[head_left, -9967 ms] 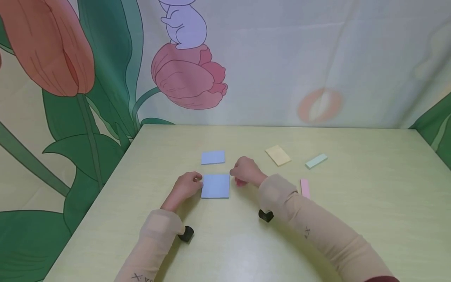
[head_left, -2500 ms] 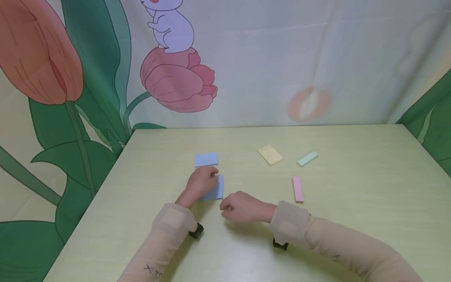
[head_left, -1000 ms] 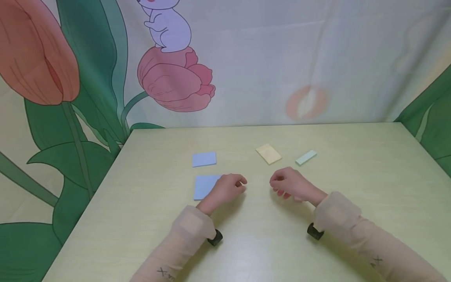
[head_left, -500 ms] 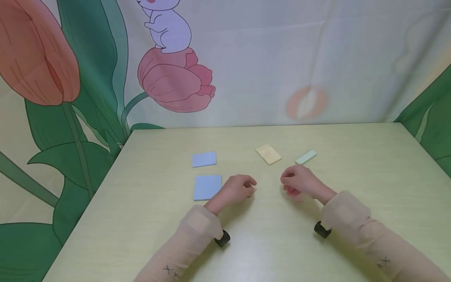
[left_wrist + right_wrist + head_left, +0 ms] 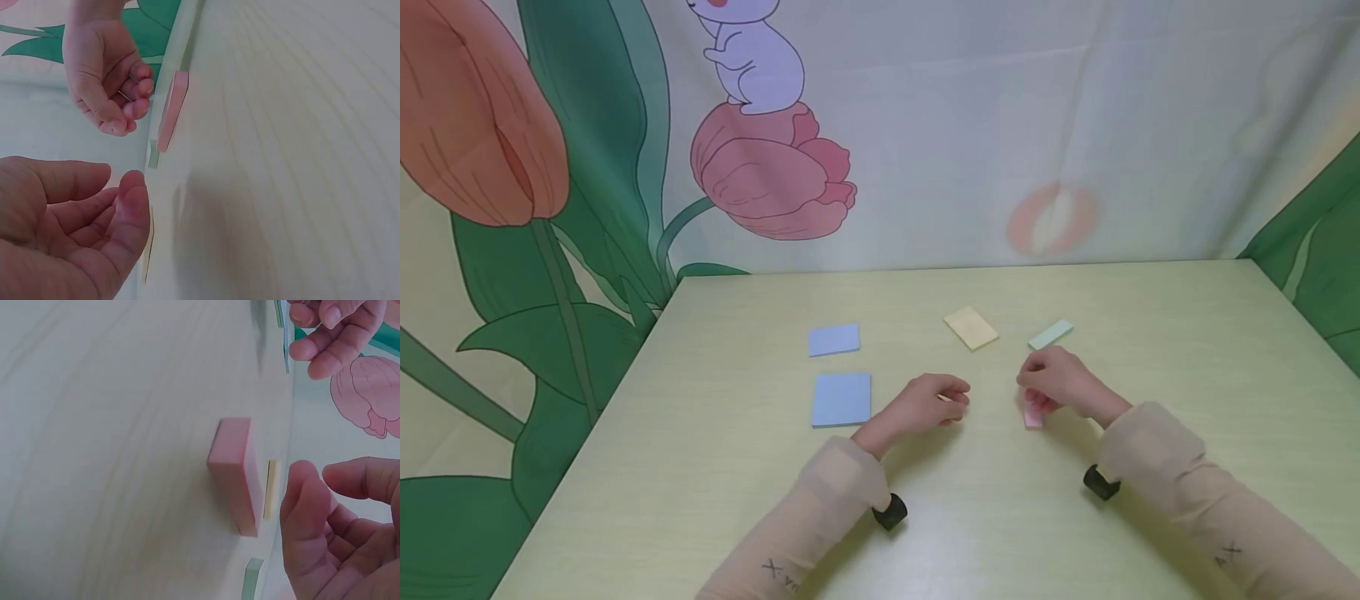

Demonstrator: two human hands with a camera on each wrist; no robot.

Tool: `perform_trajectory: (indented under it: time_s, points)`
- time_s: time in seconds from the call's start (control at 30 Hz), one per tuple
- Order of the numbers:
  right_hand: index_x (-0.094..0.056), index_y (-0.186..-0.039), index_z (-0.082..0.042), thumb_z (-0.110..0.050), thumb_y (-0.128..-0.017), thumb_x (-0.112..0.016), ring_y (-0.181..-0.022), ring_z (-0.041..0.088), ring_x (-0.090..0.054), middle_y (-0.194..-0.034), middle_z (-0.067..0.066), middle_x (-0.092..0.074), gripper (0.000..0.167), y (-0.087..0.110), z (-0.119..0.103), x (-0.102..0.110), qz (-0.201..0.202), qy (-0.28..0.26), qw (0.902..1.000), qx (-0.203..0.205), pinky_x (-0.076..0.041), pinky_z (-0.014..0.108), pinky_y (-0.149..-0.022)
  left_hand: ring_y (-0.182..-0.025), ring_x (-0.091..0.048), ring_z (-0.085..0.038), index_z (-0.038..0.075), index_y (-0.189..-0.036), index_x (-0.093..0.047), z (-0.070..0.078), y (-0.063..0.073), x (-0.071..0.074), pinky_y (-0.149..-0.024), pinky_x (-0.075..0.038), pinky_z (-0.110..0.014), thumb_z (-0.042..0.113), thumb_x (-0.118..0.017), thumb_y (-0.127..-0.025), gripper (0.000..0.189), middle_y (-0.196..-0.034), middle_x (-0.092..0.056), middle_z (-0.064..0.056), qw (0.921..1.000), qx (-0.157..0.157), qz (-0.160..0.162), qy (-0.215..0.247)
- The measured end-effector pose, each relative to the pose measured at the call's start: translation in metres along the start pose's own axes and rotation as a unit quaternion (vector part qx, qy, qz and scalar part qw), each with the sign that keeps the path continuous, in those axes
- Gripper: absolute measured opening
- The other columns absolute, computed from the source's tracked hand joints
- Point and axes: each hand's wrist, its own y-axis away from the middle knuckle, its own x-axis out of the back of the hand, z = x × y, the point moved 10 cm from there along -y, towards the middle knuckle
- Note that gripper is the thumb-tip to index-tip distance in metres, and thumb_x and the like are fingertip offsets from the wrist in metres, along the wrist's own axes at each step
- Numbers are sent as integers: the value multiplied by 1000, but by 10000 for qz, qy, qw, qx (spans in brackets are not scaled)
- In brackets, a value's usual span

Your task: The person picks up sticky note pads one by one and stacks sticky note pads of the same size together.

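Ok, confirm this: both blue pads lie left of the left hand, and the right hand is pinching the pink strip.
No: the right hand is not pinching the pink strip. The right wrist view shows it on the table, apart from the fingers. Both blue pads do lie left of the left hand.

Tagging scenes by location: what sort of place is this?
Likely an indoor tabletop recording setup: a pale table, a creased tulip-print backdrop behind it, and a small black device at each wrist, probably a camera. The wider room isn't visible.
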Motion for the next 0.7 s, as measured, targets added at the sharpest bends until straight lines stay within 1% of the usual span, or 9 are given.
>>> perform_trajectory:
  time_s: [0.13, 0.3, 0.43, 0.6, 0.7]
  points:
    - [-55, -96, 5, -11, -87, -49, -58, 13, -54, -71, 7, -56, 19, -3, 8, 4, 107, 58, 9998, -148, -49, 25, -53, -86, -63, -20, -3, -122, -48, 1, -4, -8, -73, -50, -25, 3, -51, -85, 38, -108, -59, -16, 9992, 63, -68, 376]
    - [-53, -93, 4, -10, -86, -46, -56, 13, -53, -68, 6, -55, 17, -5, 17, 9, 208, 23, 9992, -345, -49, 25, -53, -91, -62, -23, -2, -124, -47, 1, -9, -19, -77, -50, -27, 4, -52, -85, 39, -110, -59, -15, 9977, 194, -120, 636]
    - [-53, -92, 4, -12, -86, -45, -55, 12, -53, -66, 6, -55, 18, -6, 23, 10, 190, 26, 9987, -479, -49, 25, -52, -91, -62, -22, -3, -123, -47, 3, -12, -27, -77, -50, -27, 4, -52, -85, 39, -110, -59, -14, 9967, 264, -218, 740]
    - [-53, -89, 3, -15, -86, -45, -53, 13, -54, -64, 5, -56, 19, -6, 30, 8, 19, 176, 9979, -616, -49, 25, -52, -91, -62, -21, -4, -123, -47, 5, -15, -37, -79, -49, -27, 4, -52, -85, 39, -111, -59, -15, 9959, 291, -369, 779]
    - [-53, -87, 2, -15, -85, -45, -50, 12, -55, -62, 5, -56, 19, -5, 33, 6, -82, 230, 9978, -615, -49, 25, -51, -91, -61, -19, -4, -123, -47, 6, -18, -42, -80, -49, -28, 5, -52, -86, 39, -113, -58, -15, 9957, 313, -431, 752]
